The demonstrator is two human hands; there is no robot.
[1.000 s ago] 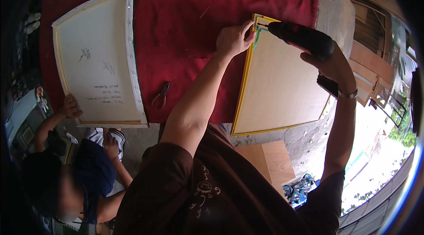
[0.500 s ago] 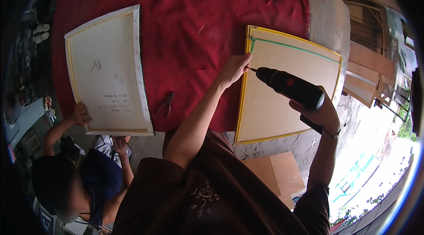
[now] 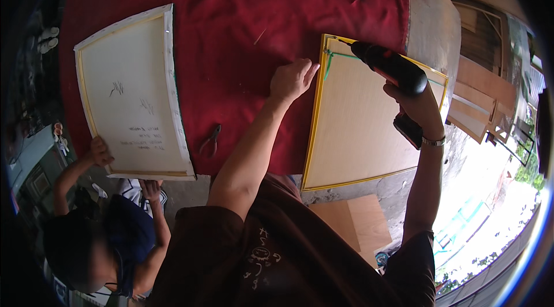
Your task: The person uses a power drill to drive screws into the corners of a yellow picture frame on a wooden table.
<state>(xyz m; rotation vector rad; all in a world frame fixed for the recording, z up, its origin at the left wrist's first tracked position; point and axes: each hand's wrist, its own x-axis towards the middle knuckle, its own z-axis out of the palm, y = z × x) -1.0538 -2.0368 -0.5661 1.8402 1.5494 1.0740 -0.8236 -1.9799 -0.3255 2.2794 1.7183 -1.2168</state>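
Note:
My right hand (image 3: 420,108) grips a black cordless drill (image 3: 392,67). Its bit points left, over the far edge of a picture frame (image 3: 369,128) that lies back up, with a beige backing board and yellow edges. A green cord (image 3: 346,56) runs across the frame's far part, a loose end hanging near the left corner. My left hand (image 3: 292,81) is closed, with thumb and fingers together beside the frame's left edge. Whatever it may hold is too small or hidden to make out.
A dark red cloth (image 3: 231,36) covers the table. Pliers (image 3: 210,141) lie on it, left of my left forearm. Farther left, a co-worker's hands (image 3: 101,152) hold a stretched canvas (image 3: 130,88), its back showing. Wooden boards (image 3: 352,226) sit below the table edge.
The drill has moved from the frame's left side up to its far edge. My left hand has drawn back from the frame, leftward, and no longer meets the bit.

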